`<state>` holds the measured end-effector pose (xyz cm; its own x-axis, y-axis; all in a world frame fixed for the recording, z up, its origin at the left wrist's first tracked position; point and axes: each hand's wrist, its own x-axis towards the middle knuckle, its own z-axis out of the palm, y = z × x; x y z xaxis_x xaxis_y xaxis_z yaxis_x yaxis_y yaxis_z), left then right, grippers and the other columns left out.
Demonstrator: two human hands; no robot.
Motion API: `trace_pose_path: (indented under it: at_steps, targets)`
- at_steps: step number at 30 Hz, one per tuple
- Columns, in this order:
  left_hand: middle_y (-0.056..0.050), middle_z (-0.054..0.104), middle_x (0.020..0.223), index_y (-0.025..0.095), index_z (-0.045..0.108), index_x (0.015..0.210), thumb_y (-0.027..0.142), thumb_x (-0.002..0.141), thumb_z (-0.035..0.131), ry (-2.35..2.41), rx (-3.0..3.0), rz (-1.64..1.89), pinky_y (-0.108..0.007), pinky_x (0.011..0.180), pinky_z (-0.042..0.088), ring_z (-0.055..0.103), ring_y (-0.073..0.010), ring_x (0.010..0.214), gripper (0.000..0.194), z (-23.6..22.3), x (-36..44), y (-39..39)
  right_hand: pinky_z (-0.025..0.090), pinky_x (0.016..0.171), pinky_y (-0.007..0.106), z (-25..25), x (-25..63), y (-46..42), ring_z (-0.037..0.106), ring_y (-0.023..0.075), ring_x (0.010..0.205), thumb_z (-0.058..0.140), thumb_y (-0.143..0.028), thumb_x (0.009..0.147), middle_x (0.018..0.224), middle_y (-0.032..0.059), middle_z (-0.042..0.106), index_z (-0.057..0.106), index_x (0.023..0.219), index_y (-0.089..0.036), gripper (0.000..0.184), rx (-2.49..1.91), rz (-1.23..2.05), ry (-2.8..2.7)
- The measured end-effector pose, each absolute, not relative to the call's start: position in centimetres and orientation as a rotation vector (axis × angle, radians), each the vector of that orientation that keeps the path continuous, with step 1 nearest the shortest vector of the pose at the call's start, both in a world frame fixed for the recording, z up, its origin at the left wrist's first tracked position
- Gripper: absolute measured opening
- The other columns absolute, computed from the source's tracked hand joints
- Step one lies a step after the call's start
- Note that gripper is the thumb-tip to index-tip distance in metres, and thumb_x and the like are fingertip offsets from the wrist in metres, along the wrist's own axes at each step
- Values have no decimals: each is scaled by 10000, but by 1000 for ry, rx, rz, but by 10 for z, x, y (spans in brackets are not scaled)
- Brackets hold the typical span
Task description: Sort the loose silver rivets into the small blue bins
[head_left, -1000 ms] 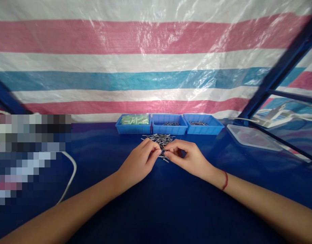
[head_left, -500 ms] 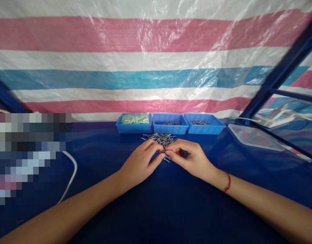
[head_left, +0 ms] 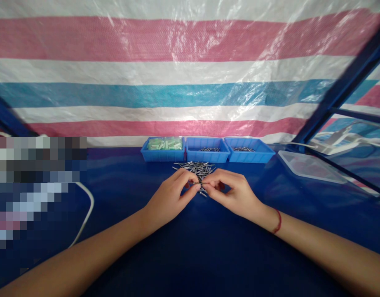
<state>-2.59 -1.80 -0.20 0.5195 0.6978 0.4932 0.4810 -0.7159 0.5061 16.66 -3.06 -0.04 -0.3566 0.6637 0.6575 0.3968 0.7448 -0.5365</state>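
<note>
My left hand (head_left: 170, 192) pinches one end of a thin metal pin (head_left: 202, 183), which looks like a blind rivet. Thumb and forefinger of my right hand (head_left: 235, 193) close on its other end, so the fingertips nearly meet. Most of the pin is hidden by the fingers. Just beyond and below them lies a loose pile of similar metal rivets (head_left: 196, 168) on the dark blue table (head_left: 196, 247).
Behind the pile stand three blue bins: the left bin (head_left: 163, 156) with green and pale pieces in clear plastic, the middle bin (head_left: 207, 157) and right bin (head_left: 252, 156) with metal pins. A translucent lid (head_left: 310, 167) lies right; a white cable (head_left: 90, 202) runs left.
My left hand has shifted slightly right toward my right hand. The pin between the fingertips now lies roughly level. The view has tipped down a little.
</note>
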Motion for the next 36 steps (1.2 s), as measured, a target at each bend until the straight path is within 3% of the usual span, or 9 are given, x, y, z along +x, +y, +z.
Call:
trace_pose_path:
  at_steps: [15, 22, 27, 33, 36]
  targets:
    - [22, 570, 758, 187, 533, 806, 144, 830, 570, 971, 2409, 1175, -199, 627, 444, 539, -99, 682, 61, -1, -23, -19, 393, 509, 204, -3, 168, -26, 484, 85, 546, 575, -171, 823, 631, -12, 552, 647, 820, -158, 73, -889, 413, -1981]
    - [23, 571, 776, 195, 528, 881, 182, 831, 590, 886, 2403, 1202, -211, 645, 460, 546, -96, 673, 81, -2, -23, -21, 374, 506, 217, -6, 166, -26, 475, 89, 538, 569, -267, 841, 623, -11, 564, 657, 829, -161, 139, -928, 622, -1943]
    - [6, 570, 883, 204, 440, 1168, 196, 831, 593, 920, 2385, 1178, -251, 706, 468, 554, -95, 682, 371, -5, -25, -17, 328, 442, 210, -6, 178, -5, 425, 72, 462, 636, -391, 773, 539, -45, 500, 649, 815, -160, 235, -1075, 794, -1497]
    - [-18, 586, 918, 197, 452, 1174, 197, 871, 514, 997, 2404, 1139, -286, 749, 460, 572, -112, 722, 309, -5, -29, -11, 290, 370, 174, 3, 216, 26, 359, 38, 393, 720, -306, 646, 471, -80, 429, 539, 641, -170, 227, -1108, 823, -738]
    - [-25, 596, 920, 195, 474, 1152, 194, 871, 500, 1024, 2457, 1099, -310, 762, 454, 580, -125, 735, 283, -4, -31, -9, 267, 338, 159, 9, 232, 32, 336, 32, 370, 674, -273, 673, 461, -86, 410, 501, 638, -178, 200, -1132, 808, -593]
